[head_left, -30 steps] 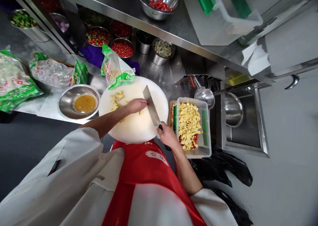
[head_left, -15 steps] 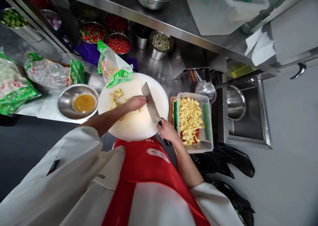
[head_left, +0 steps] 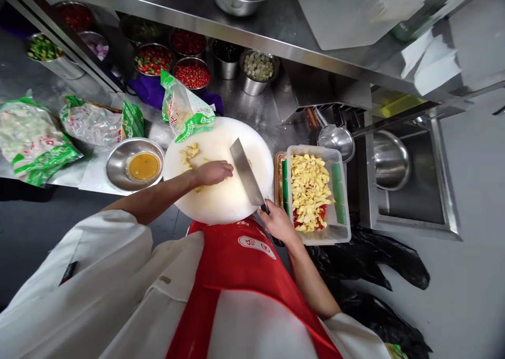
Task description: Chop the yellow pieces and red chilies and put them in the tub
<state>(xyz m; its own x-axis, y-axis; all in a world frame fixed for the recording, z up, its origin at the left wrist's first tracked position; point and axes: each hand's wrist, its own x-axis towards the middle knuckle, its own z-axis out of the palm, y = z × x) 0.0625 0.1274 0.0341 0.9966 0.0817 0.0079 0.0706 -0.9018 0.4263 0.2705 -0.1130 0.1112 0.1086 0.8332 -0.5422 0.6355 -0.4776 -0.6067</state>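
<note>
My right hand (head_left: 278, 222) wraps fingers round black-handled steel cleaver (head_left: 248, 175), blade across round white board (head_left: 221, 203). Left hand (head_left: 215, 173) mid-board, fingers bunched; pinching what, can't tell. Knobbly pale-yellow pieces (head_left: 191, 152), board's left. Seemingly slicing; next cut needs fingertips tucked.

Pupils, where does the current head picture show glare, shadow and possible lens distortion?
Head view: pale glare on the front edge of the steel shelf; head view: deep shadow around the metal tubs underneath; head view: likely wide-angle stretch, the left sleeve looming large; head view: cleaver clearly outlined.
</note>
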